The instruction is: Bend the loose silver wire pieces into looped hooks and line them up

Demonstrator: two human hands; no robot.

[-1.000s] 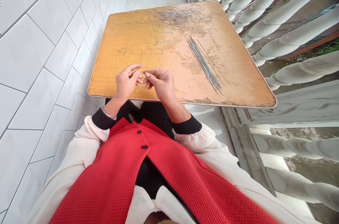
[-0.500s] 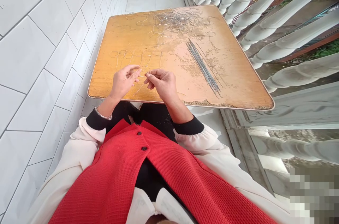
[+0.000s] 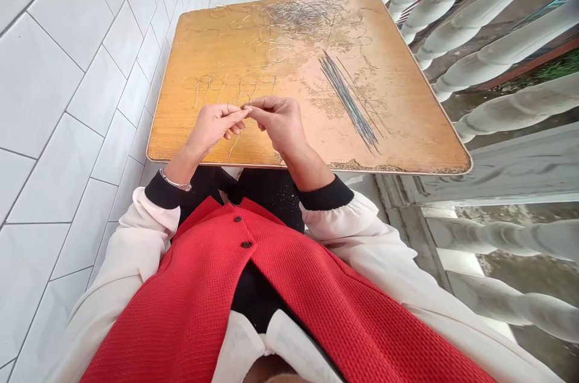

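My left hand [image 3: 214, 128] and my right hand [image 3: 279, 123] meet over the near part of the wooden table [image 3: 174, 136]. Both are closed in a pinch, fingertips touching, on a thin wire [image 3: 233, 144] whose loose tail hangs below my left fingers. The rest of that wire is mostly hidden by the fingers. Just beyond my hands lies a row of wires bent into loops with tails [image 3: 218, 82]. To the right of my right hand rests a bundle of straight grey wires [image 3: 348, 102].
A tangled heap of wires [image 3: 303, 14] covers the table's far middle, with several loose bent ones around it. A white tiled wall [image 3: 67, 93] runs close on the left. White balusters [image 3: 486, 57] stand along the right.
My hands have come together; the gap between their fingertips has closed. The left fingers have gone from loosely curled to pinching. The view has shifted slightly, so the table sits higher.
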